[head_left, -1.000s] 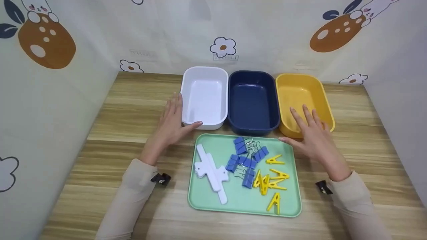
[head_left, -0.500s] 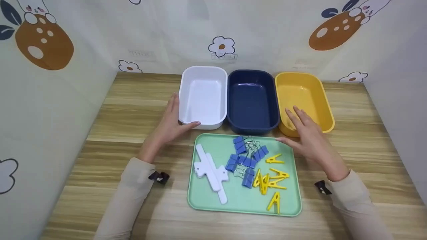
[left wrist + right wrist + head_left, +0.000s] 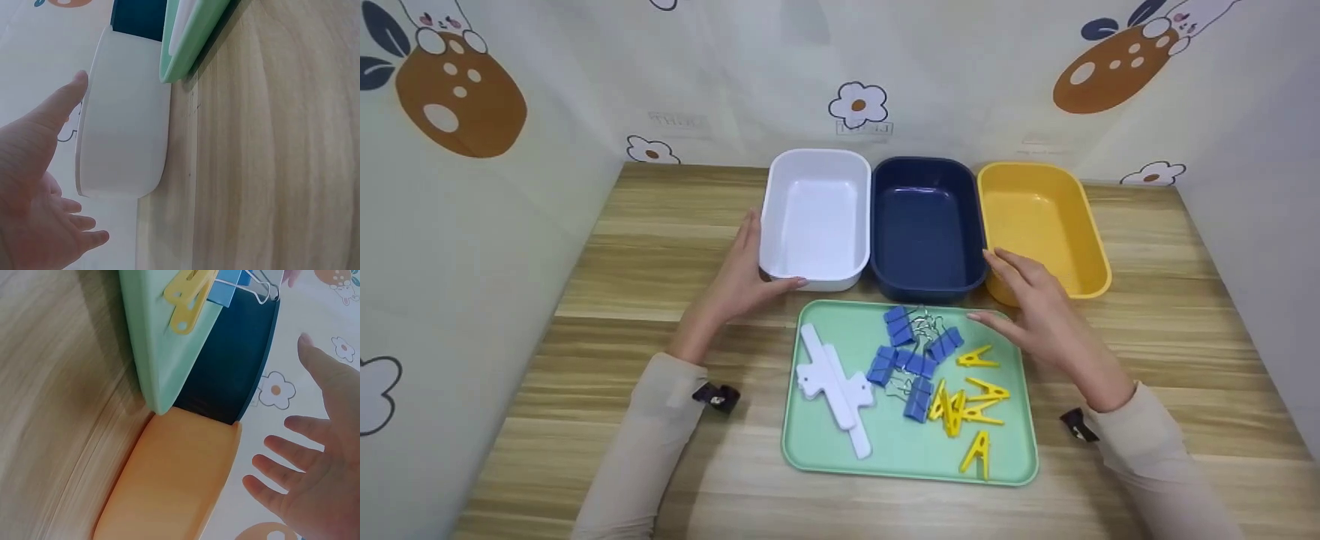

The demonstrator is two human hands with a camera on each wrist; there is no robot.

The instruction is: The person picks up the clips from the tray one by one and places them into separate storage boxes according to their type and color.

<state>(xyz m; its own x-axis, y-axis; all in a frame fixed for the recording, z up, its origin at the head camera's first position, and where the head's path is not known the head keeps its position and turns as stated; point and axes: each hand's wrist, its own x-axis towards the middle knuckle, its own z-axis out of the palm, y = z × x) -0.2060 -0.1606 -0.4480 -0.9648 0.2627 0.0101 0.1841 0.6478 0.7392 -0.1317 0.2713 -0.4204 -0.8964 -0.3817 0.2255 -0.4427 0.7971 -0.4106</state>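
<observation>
My left hand (image 3: 735, 283) is beside the white bin (image 3: 815, 286), fingers straight along its left side and thumb at the front rim. In the left wrist view its thumb (image 3: 64, 101) overlaps the bin's edge. My right hand (image 3: 1046, 319) hovers with fingers spread over the front left corner of the yellow bin (image 3: 1054, 225), fingertips close to the navy bin (image 3: 928, 292). Both hands hold nothing. In front of the bins, a green tray (image 3: 907, 456) bears two overlapping white plastic clips (image 3: 832, 386), several blue binder clips (image 3: 917, 400) and several yellow clothespins (image 3: 976, 451).
The three bins stand side by side near the back of the wooden table (image 3: 645, 247). A patterned white sheet (image 3: 735, 75) rises behind and at both sides. Each sleeve cuff carries a small black fitting, one at the left wrist (image 3: 716, 397).
My right hand has moved left, from over the yellow bin toward its border with the navy bin, its fingers closer together. The left hand has barely shifted; the clips and tray are still.
</observation>
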